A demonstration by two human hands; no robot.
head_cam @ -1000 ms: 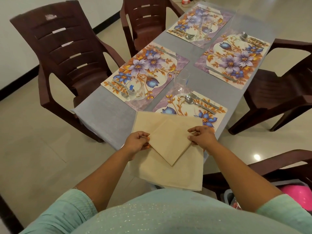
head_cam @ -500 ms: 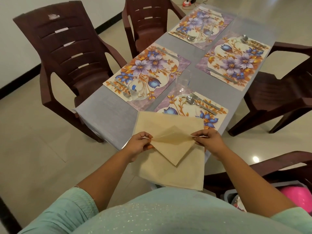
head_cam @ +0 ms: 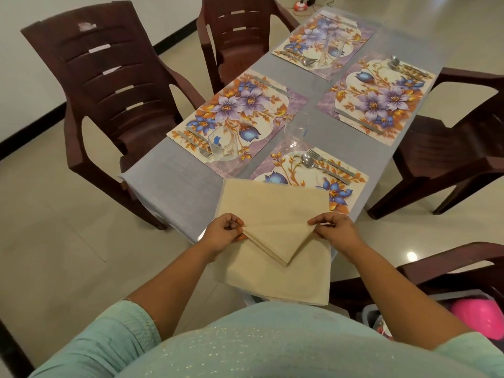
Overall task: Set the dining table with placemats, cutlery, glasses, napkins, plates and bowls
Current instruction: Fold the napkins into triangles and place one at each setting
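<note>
At the desk's near edge, the left hand (head_cam: 223, 232) and right hand (head_cam: 333, 230) each pinch a corner of the folded napkin (head_cam: 278, 238) above the napkin pile (head_cam: 272, 276), probably to tighten its triangular fold.

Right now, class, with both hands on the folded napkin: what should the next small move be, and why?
Probably lift the triangle-folded napkin off the flat napkins onto the nearest placemat. The left hand and right hand pinch its corners, and no placemat has a napkin yet.
</note>
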